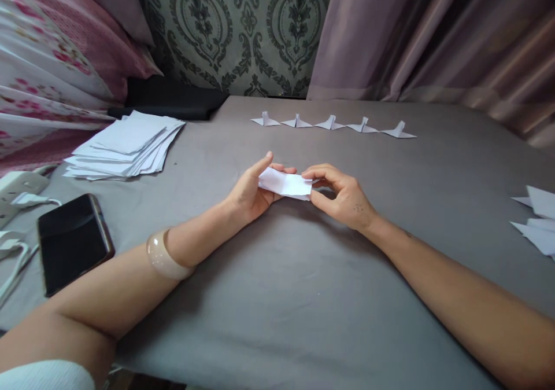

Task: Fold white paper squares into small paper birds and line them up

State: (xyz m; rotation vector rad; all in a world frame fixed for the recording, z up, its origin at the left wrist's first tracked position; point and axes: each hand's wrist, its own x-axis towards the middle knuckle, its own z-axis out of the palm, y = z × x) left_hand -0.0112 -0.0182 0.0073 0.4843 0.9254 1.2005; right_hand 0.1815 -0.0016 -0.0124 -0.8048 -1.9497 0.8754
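Observation:
A small white folded paper (285, 183) is held between my two hands above the grey cloth. My left hand (256, 188) supports it from below and at its left end, the thumb pointing up and the fingers running behind and under the paper. On the right end, my right hand (337, 192) pinches the paper's edge between thumb and fingers. A crease crosses the paper near its left part, and layers show along the lower right edge. Beyond the hands stand several small folded paper figures (332, 122) in a row.
At the left lies a stack of white paper sheets (125, 147), with a black folded item (173, 98) behind it. A phone (73, 242) and a white power strip with cables (19, 190) sit nearer. More folded papers (540, 228) lie at the right edge. Curtains (390, 37) hang behind.

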